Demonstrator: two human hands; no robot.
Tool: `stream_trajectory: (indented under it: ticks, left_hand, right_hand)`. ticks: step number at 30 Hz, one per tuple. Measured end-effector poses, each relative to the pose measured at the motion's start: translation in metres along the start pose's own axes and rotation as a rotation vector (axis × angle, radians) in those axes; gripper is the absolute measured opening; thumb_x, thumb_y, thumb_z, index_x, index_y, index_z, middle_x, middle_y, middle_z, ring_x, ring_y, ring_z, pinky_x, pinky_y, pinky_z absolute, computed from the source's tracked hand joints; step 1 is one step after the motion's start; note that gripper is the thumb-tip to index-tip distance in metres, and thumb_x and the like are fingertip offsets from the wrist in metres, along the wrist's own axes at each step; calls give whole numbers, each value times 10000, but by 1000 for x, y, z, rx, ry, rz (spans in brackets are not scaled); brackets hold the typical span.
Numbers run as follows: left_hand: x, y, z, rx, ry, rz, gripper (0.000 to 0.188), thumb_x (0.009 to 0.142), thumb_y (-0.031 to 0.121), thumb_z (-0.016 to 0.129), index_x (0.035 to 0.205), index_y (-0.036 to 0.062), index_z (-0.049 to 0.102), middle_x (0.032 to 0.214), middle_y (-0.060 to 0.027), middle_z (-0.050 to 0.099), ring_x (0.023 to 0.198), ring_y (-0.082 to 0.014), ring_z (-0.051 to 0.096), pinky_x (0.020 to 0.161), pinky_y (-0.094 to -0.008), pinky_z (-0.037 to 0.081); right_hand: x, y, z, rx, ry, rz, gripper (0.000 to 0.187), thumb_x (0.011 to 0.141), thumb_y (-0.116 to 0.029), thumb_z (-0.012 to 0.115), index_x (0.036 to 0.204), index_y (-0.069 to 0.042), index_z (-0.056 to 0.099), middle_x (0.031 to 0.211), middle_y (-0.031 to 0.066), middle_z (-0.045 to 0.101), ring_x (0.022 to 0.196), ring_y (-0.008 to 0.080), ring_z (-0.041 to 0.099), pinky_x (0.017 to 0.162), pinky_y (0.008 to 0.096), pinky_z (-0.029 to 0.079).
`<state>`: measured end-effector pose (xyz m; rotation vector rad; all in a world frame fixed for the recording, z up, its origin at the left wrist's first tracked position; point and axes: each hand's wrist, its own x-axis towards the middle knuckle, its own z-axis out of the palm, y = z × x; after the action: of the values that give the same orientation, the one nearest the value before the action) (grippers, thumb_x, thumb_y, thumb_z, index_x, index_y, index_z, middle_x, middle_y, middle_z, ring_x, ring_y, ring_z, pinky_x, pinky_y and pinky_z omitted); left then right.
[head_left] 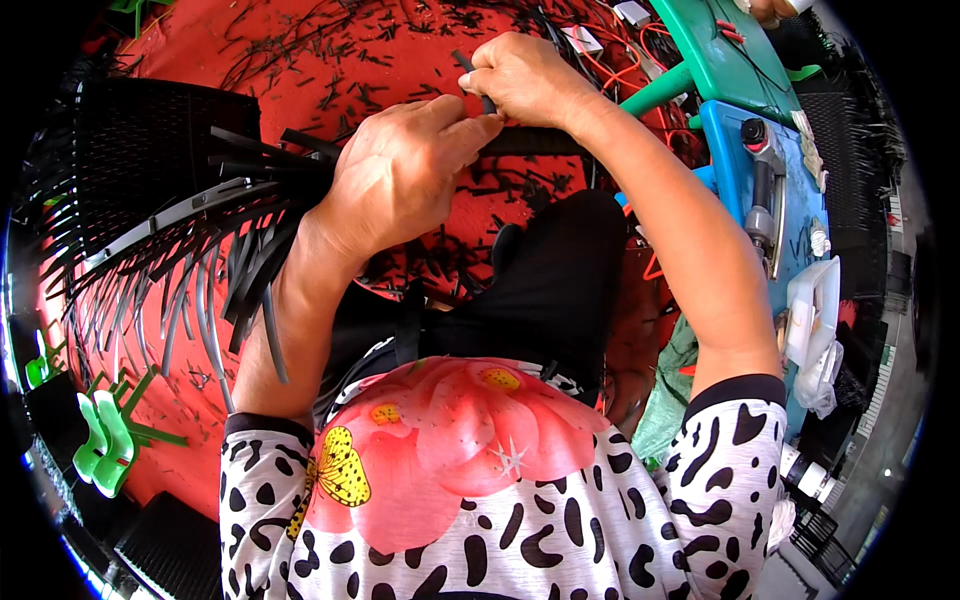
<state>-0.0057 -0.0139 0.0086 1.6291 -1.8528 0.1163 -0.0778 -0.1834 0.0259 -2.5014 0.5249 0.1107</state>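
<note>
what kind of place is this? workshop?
Likely an informal weaving workshop, worked seated at floor level. Black offcuts litter the red floor, both hands grip black strips of a partly woven black panel, and a tool lies on a blue stool.

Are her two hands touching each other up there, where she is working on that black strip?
Touching. The head view shows the left hand fingertips pressed against the right hand, both pinching the black strip, with no gap between them.
</note>
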Motion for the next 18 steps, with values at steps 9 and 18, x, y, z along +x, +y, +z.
stream_trajectory:
  ticks: [9,18]
  left_hand:
    - [2,1,-1,-47,-11,-18,319,697,-26,618,1008,39,639,777,-106,574,688,-306,610,595,-385,498]
    - [4,4,-7,-99,-7,-23,354,698,-89,567,1032,6,637,769,-128,573,656,-324,595,566,-376,484]
  right_hand:
    - [-15,30,-6,143,124,-398,426,761,17,550,1181,-44,585,848,87,636,756,171,614,692,299,498]
    - [-11,16,-6,86,116,-298,226,734,31,565,928,-9,673,818,77,654,724,196,646,668,317,519]
